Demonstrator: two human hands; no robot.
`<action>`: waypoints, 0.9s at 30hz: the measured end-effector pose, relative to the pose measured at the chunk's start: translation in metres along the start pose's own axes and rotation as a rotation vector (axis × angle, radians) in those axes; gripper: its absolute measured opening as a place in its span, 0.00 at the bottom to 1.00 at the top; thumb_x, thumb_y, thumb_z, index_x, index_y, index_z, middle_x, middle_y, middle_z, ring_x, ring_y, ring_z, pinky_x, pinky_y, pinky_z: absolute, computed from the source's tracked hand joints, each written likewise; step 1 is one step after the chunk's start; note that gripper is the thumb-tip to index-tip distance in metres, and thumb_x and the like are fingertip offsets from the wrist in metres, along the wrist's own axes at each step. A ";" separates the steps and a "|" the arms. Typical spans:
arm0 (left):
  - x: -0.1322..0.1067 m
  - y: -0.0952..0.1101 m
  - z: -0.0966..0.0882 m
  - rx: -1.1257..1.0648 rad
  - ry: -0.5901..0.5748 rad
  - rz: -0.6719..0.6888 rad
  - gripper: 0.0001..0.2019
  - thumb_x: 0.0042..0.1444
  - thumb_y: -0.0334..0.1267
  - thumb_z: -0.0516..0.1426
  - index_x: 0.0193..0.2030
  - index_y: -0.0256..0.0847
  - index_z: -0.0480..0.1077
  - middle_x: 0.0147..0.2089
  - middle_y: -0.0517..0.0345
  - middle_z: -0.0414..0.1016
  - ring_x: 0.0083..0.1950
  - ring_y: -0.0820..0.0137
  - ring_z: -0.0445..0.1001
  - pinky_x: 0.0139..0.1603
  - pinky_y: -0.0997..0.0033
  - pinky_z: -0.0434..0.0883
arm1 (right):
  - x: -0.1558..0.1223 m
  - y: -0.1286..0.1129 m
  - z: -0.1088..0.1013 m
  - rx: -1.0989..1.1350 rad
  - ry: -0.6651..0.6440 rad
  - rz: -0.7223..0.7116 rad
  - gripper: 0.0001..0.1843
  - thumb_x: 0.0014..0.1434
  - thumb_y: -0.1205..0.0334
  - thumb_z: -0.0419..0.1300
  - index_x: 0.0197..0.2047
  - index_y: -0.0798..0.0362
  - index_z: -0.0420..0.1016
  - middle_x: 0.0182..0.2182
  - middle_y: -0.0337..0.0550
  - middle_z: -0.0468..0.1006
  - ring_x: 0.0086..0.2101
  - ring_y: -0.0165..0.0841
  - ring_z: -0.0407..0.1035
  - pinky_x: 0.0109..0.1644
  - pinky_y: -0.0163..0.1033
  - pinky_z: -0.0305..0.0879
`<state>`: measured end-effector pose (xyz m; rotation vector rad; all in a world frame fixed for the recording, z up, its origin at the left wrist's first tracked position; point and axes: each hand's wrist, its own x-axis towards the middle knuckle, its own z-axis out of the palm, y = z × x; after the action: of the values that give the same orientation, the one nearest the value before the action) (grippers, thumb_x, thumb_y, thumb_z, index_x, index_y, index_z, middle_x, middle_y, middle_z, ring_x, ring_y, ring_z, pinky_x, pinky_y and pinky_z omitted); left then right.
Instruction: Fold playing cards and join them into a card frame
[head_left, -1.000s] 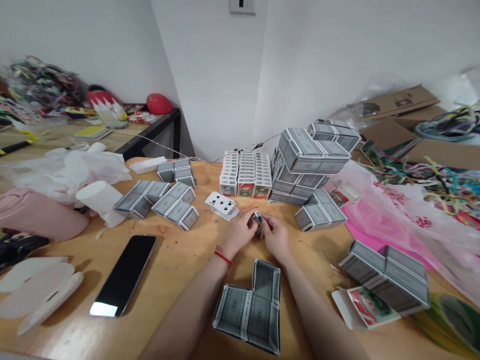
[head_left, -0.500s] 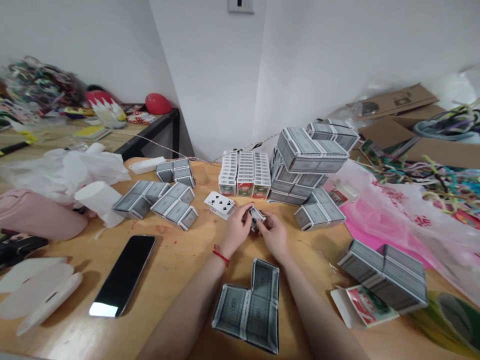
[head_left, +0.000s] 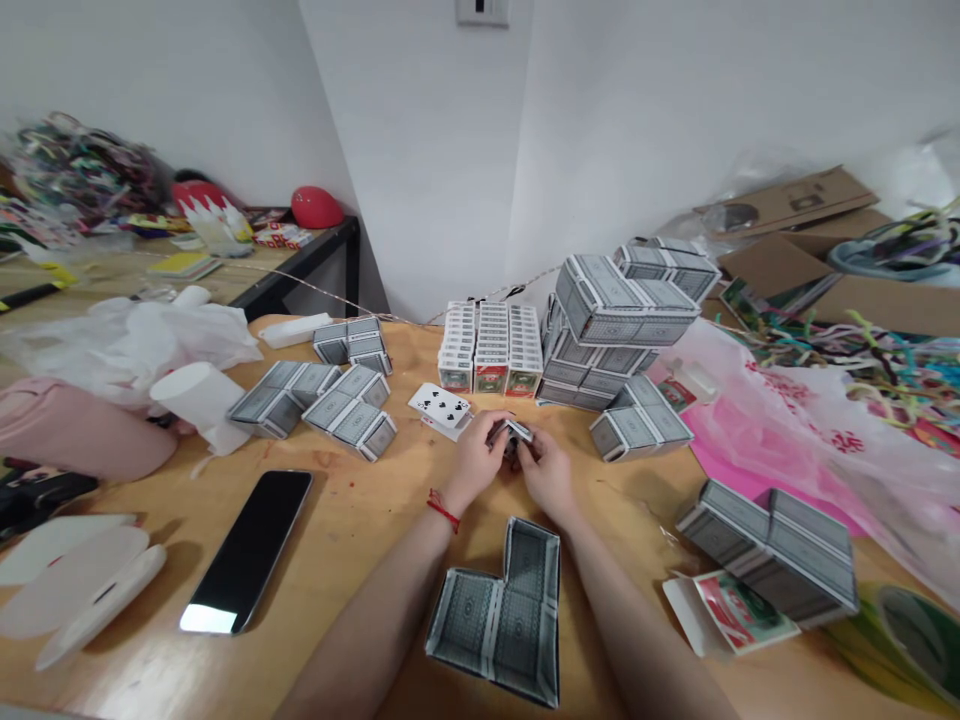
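Observation:
Between my two hands, a few small playing cards [head_left: 513, 436] are being bent; how they fit together is partly covered by fingers. My left hand [head_left: 480, 458], with a red string bracelet at the wrist, pinches them from the left. My right hand [head_left: 547, 470] grips the same cards from the right. Just beyond my left hand lie loose playing cards [head_left: 441, 406], a spade card face up on top. Between my forearms sits an L-shaped block [head_left: 495, 620] built of grey-backed cards.
Rows of card boxes [head_left: 491, 350] stand at the back beside stacked grey card blocks [head_left: 622, 310]. More card blocks [head_left: 349, 410] sit left of centre. A phone [head_left: 247, 550] lies at left, an opened card box [head_left: 739, 610] and green tape [head_left: 892, 640] at right.
The cards between my hands have been tilted and folded, so their white faces show less. Both hands shift only slightly; everything else stays in place.

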<state>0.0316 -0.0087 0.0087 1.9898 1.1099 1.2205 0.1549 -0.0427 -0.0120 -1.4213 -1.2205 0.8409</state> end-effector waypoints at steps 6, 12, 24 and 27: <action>-0.001 -0.001 0.002 0.012 -0.021 -0.012 0.11 0.53 0.30 0.50 0.44 0.41 0.64 0.43 0.55 0.70 0.45 0.71 0.69 0.46 0.68 0.67 | -0.001 -0.002 0.000 -0.079 0.044 -0.016 0.19 0.46 0.65 0.53 0.44 0.53 0.69 0.33 0.42 0.76 0.28 0.31 0.68 0.33 0.37 0.65; 0.000 -0.001 0.000 0.018 -0.023 -0.009 0.10 0.53 0.30 0.51 0.42 0.41 0.65 0.42 0.56 0.71 0.44 0.71 0.68 0.46 0.69 0.66 | -0.003 -0.004 -0.002 -0.066 0.019 -0.004 0.21 0.45 0.68 0.51 0.45 0.54 0.67 0.31 0.41 0.75 0.26 0.30 0.67 0.30 0.35 0.64; 0.002 -0.008 0.001 0.009 -0.002 -0.133 0.07 0.53 0.33 0.52 0.39 0.40 0.66 0.37 0.56 0.72 0.38 0.71 0.70 0.41 0.69 0.67 | 0.000 -0.002 0.001 0.000 0.015 -0.019 0.15 0.49 0.57 0.54 0.40 0.53 0.71 0.31 0.43 0.76 0.30 0.34 0.68 0.34 0.38 0.64; 0.003 -0.005 0.000 0.018 -0.013 -0.077 0.07 0.53 0.32 0.51 0.38 0.40 0.68 0.39 0.56 0.72 0.42 0.70 0.69 0.46 0.66 0.66 | 0.000 -0.004 -0.001 -0.012 0.010 -0.033 0.14 0.51 0.56 0.51 0.37 0.54 0.71 0.29 0.42 0.75 0.29 0.33 0.67 0.32 0.35 0.63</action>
<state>0.0304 -0.0032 0.0063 1.9469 1.1847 1.1606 0.1552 -0.0433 -0.0082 -1.4096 -1.2396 0.8042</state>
